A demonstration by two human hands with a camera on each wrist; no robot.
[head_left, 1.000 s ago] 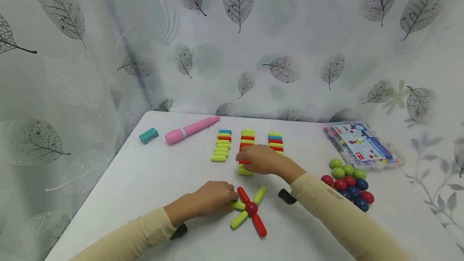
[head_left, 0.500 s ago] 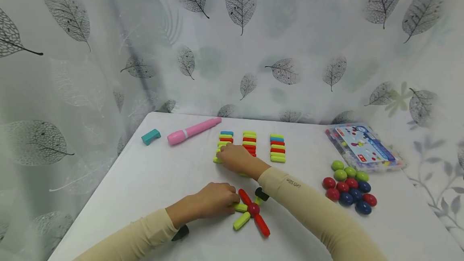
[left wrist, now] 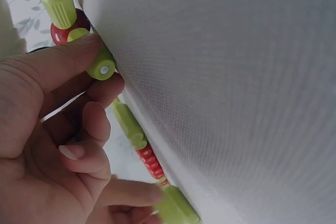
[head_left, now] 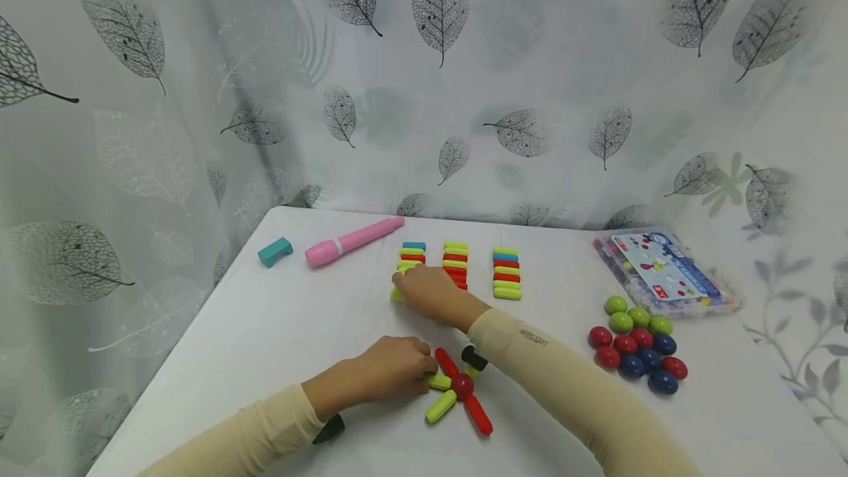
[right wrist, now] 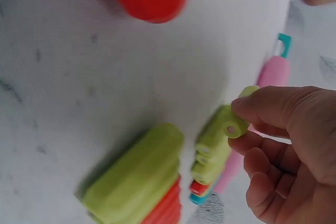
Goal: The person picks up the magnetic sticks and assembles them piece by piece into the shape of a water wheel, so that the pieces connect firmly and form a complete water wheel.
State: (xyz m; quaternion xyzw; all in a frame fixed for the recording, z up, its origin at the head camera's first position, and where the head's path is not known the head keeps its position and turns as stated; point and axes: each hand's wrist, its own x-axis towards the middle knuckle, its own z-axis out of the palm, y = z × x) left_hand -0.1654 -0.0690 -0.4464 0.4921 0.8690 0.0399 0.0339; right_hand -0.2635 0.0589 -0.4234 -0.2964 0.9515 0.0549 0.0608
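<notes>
My left hand pinches the outer end of one yellow-green magnetic rod between thumb and finger. That rod joins a red ball, from which red and yellow-green rods spread out like a star on the table. Beyond it, my right hand reaches to the near end of the left row of rods. In the right wrist view, its thumb and finger pinch a yellow-green rod close against that row. The right forearm partly covers one rod of the star and the near end of the middle row.
A third row of rods lies to the right. Green, red and dark blue balls cluster near a clear plastic box. A pink tube and a teal block lie at the back left, before a leaf-print curtain.
My right hand has moved left from the middle row to the left row, uncovering the right row. The left hand keeps its hold on the star's rod.
</notes>
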